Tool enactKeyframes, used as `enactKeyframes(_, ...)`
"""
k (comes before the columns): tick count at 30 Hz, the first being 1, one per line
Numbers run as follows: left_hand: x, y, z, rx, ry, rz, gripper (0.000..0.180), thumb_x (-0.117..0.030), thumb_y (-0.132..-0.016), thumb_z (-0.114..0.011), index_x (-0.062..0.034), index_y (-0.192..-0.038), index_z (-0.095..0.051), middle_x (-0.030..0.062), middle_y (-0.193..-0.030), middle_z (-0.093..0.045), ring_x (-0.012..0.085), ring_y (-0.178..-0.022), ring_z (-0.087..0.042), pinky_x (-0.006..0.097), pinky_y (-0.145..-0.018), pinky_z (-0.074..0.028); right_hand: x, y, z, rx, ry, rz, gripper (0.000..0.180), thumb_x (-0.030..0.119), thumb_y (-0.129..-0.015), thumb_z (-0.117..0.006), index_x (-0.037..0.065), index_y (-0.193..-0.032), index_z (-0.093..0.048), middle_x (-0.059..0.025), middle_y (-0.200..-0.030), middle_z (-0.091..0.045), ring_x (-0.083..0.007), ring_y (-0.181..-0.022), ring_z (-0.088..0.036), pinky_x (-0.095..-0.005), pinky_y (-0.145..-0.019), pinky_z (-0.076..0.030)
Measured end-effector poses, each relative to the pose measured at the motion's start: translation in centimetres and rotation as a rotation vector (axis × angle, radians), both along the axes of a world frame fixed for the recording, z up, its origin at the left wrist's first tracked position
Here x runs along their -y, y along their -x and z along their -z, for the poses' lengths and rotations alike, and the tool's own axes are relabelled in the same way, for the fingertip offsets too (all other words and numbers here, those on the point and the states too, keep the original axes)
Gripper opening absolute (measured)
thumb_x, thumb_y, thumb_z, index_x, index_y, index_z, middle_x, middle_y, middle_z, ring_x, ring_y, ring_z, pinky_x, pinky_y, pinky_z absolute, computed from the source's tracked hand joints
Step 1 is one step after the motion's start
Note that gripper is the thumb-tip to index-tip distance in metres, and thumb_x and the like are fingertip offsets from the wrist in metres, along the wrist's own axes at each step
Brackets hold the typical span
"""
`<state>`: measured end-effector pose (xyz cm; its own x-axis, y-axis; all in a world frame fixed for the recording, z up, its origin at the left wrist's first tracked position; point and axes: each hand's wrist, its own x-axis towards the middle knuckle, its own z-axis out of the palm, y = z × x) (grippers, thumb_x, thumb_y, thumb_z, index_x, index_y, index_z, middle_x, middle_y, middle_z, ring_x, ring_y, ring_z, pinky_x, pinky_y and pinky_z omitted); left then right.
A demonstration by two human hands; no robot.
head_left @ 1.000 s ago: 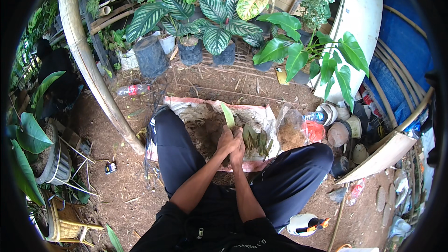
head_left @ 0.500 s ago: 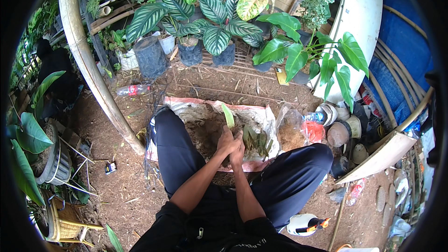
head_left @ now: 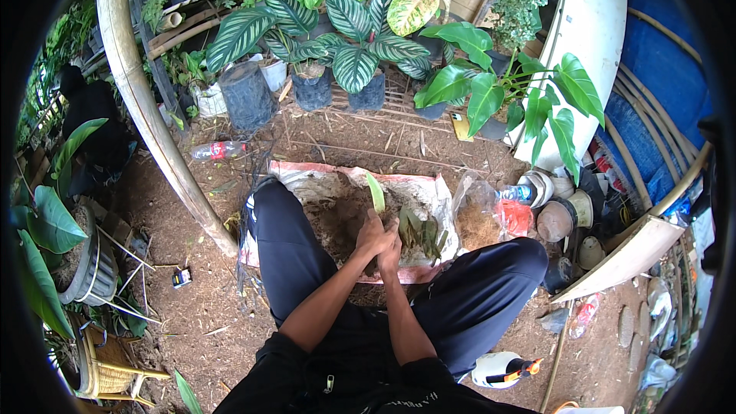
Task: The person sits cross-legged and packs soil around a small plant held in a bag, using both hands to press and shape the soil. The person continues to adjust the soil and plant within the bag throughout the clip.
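Between my knees, my left hand [head_left: 372, 234] and my right hand [head_left: 390, 248] are pressed together, fingers closed around the base of a pale green leaf cutting [head_left: 376, 192]. Its blade stands up past my fingertips, and its lower end is hidden in my grip. Beneath them lies an opened white sack [head_left: 353, 174] with a reddish border, with loose brown soil [head_left: 334, 218] on it. Just right of my hands, several dark green-brown leaf pieces [head_left: 423, 234] lie on the sack.
A clear plastic bag of brown fibre [head_left: 477, 222] lies right of the sack, near stacked pots [head_left: 555, 219]. Potted striped-leaf plants [head_left: 356, 65] line the back. A bamboo pole [head_left: 130, 77] slants at left. A spray bottle [head_left: 500, 369] lies by my right leg.
Hardly anything differs. My hands stay together around the leaf cutting, whose tip sits very slightly lower in view.
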<state>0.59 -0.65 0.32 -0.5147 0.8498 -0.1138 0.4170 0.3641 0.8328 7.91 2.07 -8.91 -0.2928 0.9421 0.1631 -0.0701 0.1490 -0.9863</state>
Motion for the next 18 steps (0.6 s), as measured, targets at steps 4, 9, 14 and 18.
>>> enactKeyframes(4, 0.1, -0.1, -0.2, -0.004, 0.002, -0.002, 0.070, -0.045, -0.080, -0.059, 0.0068, -0.120, -0.031, 0.0336, -0.119, -0.047, 0.0447, -0.105, -0.053, 0.046, -0.089, -0.045, -0.6, -0.1, 1.1, -0.027, 0.032, -0.023, 0.046, 0.034, -0.099, -0.035, -0.005, -0.119, -0.048, -0.0078, -0.109, -0.055, -0.0142, -0.099, -0.051, -0.0273, -0.087, -0.041)
enactKeyframes(9, 0.2, -0.2, -0.4, -0.016, 0.009, 0.014, 0.068, -0.045, -0.081, -0.058, 0.0056, -0.118, -0.032, 0.0339, -0.116, -0.048, 0.0451, -0.103, -0.054, 0.047, -0.087, -0.046, -0.3, 0.5, 1.2, -0.067, -0.014, 0.058, 0.045, 0.035, -0.099, -0.035, -0.005, -0.114, -0.050, -0.0069, -0.104, -0.056, -0.0137, -0.094, -0.051, -0.0271, -0.083, -0.043)
enactKeyframes(14, 0.3, -0.2, -0.5, -0.021, 0.036, 0.026, 0.068, -0.047, -0.081, -0.057, 0.0048, -0.116, -0.032, 0.0342, -0.116, -0.047, 0.0457, -0.101, -0.055, 0.047, -0.085, -0.047, 0.1, 0.1, 0.4, -0.043, 0.108, 0.027, 0.042, 0.032, -0.098, -0.036, -0.004, -0.114, -0.050, -0.0068, -0.104, -0.056, -0.0141, -0.094, -0.052, -0.0272, -0.083, -0.043)
enactKeyframes(18, 0.2, -0.3, -0.5, -0.038, 0.055, 0.046, 0.067, -0.048, -0.081, -0.057, 0.0045, -0.115, -0.032, 0.0341, -0.116, -0.047, 0.0458, -0.100, -0.055, 0.047, -0.086, -0.047, 0.4, -0.1, 0.0, -0.058, 0.089, 0.006, 0.042, 0.033, -0.099, -0.035, -0.003, -0.115, -0.050, -0.0057, -0.105, -0.056, -0.0134, -0.094, -0.052, -0.0268, -0.084, -0.043)
